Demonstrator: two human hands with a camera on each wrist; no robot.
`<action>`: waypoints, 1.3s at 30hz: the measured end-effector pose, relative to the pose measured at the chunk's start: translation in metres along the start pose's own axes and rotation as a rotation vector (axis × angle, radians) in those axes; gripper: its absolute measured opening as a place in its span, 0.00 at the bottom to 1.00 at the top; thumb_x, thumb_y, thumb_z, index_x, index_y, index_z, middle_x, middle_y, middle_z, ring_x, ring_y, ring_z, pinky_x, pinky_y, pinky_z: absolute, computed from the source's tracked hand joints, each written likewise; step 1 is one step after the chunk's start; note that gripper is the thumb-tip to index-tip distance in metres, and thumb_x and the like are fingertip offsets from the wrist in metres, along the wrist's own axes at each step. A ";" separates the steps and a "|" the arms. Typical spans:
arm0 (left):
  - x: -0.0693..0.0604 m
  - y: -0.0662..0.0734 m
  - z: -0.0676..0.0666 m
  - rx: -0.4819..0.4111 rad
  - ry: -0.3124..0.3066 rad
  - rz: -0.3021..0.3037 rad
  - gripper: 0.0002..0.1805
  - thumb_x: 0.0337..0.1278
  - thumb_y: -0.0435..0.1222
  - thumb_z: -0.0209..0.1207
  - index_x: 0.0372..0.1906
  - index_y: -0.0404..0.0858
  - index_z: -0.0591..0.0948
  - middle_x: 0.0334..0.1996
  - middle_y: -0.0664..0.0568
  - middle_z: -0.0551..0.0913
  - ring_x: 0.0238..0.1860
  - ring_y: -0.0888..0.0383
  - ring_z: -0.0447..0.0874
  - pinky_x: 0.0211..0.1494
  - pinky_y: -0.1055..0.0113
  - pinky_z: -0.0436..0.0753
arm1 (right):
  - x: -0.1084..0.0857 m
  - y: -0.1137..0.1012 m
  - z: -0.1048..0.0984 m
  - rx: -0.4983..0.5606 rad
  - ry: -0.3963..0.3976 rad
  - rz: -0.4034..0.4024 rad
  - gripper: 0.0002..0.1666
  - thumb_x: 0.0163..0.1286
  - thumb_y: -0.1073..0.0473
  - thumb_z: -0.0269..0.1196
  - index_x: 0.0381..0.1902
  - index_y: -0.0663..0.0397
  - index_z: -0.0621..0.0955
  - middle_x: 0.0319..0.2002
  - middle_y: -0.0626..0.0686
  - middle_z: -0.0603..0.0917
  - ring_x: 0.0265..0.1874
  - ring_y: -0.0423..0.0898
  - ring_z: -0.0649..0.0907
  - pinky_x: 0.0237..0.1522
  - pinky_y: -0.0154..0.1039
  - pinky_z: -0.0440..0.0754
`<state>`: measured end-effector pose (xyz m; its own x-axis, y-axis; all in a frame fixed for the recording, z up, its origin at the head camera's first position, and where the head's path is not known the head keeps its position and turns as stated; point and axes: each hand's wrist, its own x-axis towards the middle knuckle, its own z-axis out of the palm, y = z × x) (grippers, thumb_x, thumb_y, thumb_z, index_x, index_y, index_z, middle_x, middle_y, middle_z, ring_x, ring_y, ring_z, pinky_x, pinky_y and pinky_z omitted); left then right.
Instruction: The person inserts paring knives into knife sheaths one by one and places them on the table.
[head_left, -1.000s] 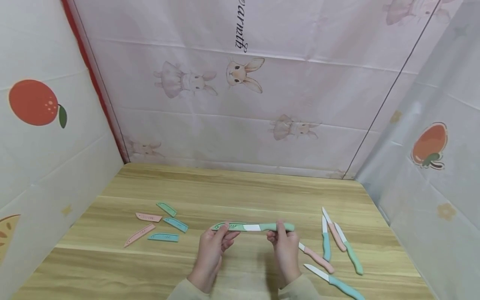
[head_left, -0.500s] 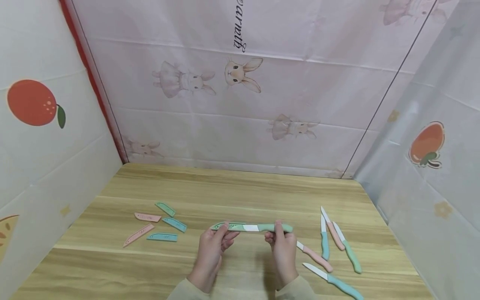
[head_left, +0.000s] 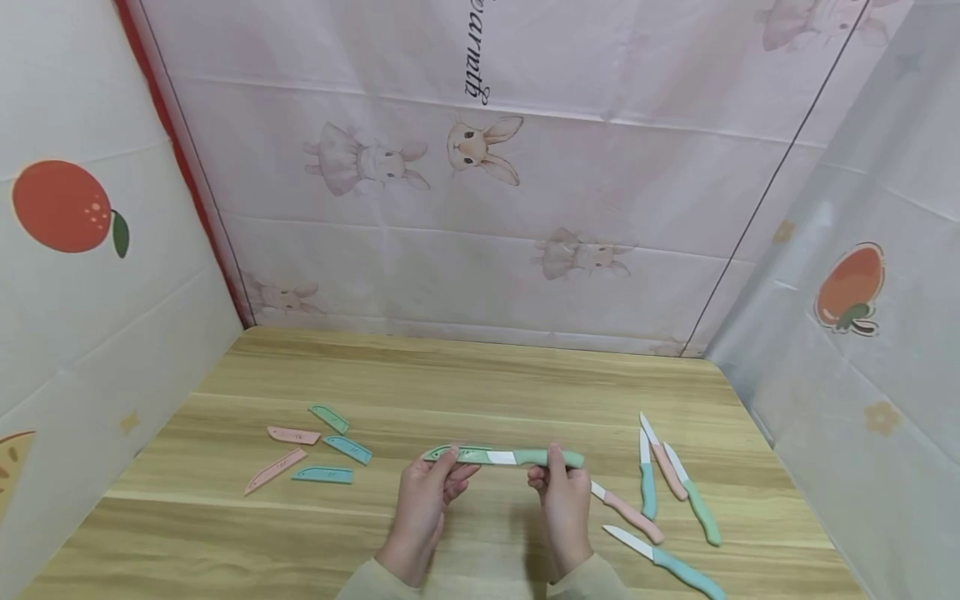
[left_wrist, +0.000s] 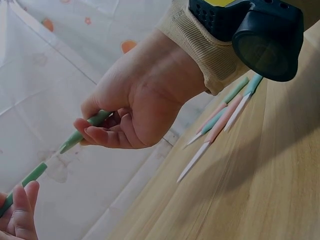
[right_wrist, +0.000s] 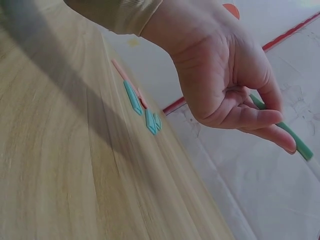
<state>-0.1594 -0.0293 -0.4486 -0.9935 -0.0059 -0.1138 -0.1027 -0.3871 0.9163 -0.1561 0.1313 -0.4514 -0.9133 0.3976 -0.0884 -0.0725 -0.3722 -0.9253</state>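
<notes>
Above the table's near middle, a green-handled knife [head_left: 547, 457] with a white blade lies in line with a green knife sheath [head_left: 468, 454]. Part of the blade [head_left: 502, 457] shows bare between handle and sheath; its tip is hidden at the sheath. The left hand [head_left: 426, 502] pinches the sheath, thumb on top. The right hand [head_left: 564, 502] grips the handle between thumb and curled fingers. In the left wrist view the right hand [left_wrist: 140, 100] holds the handle, and the left hand [left_wrist: 20, 215] shows at the lower left corner. The right wrist view shows the left hand [right_wrist: 225, 75] on the sheath.
Several bare-bladed knives lie at right, among them a blue-handled one [head_left: 678, 571], a pink-handled one [head_left: 633, 517] and a green-handled one [head_left: 701, 510]. Loose sheaths in green [head_left: 330, 417], pink [head_left: 294, 436] and blue [head_left: 322, 475] lie at left. Printed cloth walls surround the wooden table [head_left: 450, 375].
The right hand has shifted very slightly left with the knife, and the bare strip of blade looks a little shorter. The left hand stays nearly still. The head view has turned slightly.
</notes>
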 end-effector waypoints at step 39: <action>-0.002 -0.002 0.002 0.036 0.021 -0.032 0.17 0.67 0.36 0.51 0.50 0.24 0.73 0.36 0.42 0.85 0.33 0.60 0.86 0.32 0.76 0.81 | -0.006 0.007 0.007 0.052 0.056 0.025 0.10 0.74 0.59 0.48 0.34 0.61 0.69 0.20 0.48 0.77 0.17 0.36 0.77 0.22 0.26 0.77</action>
<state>-0.1570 -0.0265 -0.4498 -0.9884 -0.0138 -0.1511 -0.1365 -0.3536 0.9254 -0.1537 0.1209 -0.4549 -0.8912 0.4336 -0.1336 -0.0717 -0.4252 -0.9023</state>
